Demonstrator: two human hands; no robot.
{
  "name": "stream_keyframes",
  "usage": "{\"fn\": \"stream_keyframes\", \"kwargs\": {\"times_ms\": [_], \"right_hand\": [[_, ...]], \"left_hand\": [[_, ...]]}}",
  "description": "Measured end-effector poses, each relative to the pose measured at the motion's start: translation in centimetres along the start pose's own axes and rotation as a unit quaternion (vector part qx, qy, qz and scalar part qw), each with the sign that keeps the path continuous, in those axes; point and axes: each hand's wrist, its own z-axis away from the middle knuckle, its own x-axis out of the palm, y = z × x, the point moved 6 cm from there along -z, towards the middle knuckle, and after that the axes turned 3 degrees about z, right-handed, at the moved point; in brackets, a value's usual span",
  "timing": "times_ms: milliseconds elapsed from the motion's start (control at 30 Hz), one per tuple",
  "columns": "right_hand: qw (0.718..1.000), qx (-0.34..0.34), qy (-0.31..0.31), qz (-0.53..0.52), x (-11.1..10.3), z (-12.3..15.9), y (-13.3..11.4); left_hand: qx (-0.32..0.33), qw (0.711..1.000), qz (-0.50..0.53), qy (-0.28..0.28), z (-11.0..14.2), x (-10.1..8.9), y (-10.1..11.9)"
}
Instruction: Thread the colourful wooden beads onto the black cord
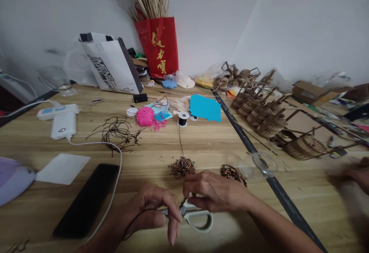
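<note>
A thin black cord (135,218) loops up from below and passes between the fingers of my left hand (152,208), which is closed on it with some fingertips pointing down. Close beside it, my right hand (213,191) is bent in a pinch, with a short dark stretch of cord showing under its fingertips. Scissors with pale green handles (200,222) lie beneath both hands, their blades partly hidden by the left fingers. Just beyond the hands sits a pile of small multicoloured beads (182,167). A strung bead strand (233,173) lies to the right.
A spool of black cord (183,119) stands behind the beads. Left are a black phone (86,201), a white cable (120,160), a power bank (63,125) and cut cords (118,132). Small woven baskets (269,126) line the right, near another person's hand (357,176).
</note>
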Motion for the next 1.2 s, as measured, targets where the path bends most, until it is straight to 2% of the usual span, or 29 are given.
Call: {"fn": "stream_keyframes", "kwargs": {"times_ms": [100,200,367,467,500,667,833,1067,1167,1200], "right_hand": [[1.000,-0.004,-0.010,-0.012,0.3,1.0,-1.6],[1.000,0.002,-0.004,0.001,0.3,1.7,-2.7],[0.999,0.008,0.029,-0.025,-1.0,2.5,-3.0],[0.997,0.022,0.059,-0.048,-2.3,3.1,-2.6],[0.996,0.030,0.062,-0.047,-2.6,3.4,-2.4],[0.998,0.054,0.031,-0.024,-2.6,4.6,-2.0],[0.998,0.063,0.014,0.011,-1.8,5.1,-1.9],[0.998,0.047,0.027,0.021,-1.5,3.9,-1.3],[0.995,0.087,0.044,0.033,-1.6,3.8,0.0],[0.992,0.107,0.048,0.043,-1.6,3.8,0.5]], "left_hand": [[0.010,0.998,0.038,0.056,-0.3,-0.7,-0.2],[0.016,0.994,0.010,0.106,-0.4,-1.5,-0.4],[-0.006,0.989,-0.049,0.143,-0.6,-2.4,-0.8],[-0.033,0.988,-0.054,0.143,-0.7,-2.8,-1.5],[-0.062,0.987,-0.057,0.140,-0.7,-2.9,-2.1],[-0.156,0.975,-0.120,0.104,-0.7,-3.1,-4.4],[-0.160,0.967,-0.174,0.096,-0.9,-2.9,-5.1],[-0.196,0.972,-0.072,0.104,-1.7,-1.5,-5.7],[-0.202,0.976,0.016,0.078,-2.2,-0.5,-6.2],[-0.198,0.974,0.040,0.102,-2.2,-0.6,-6.3]]}}
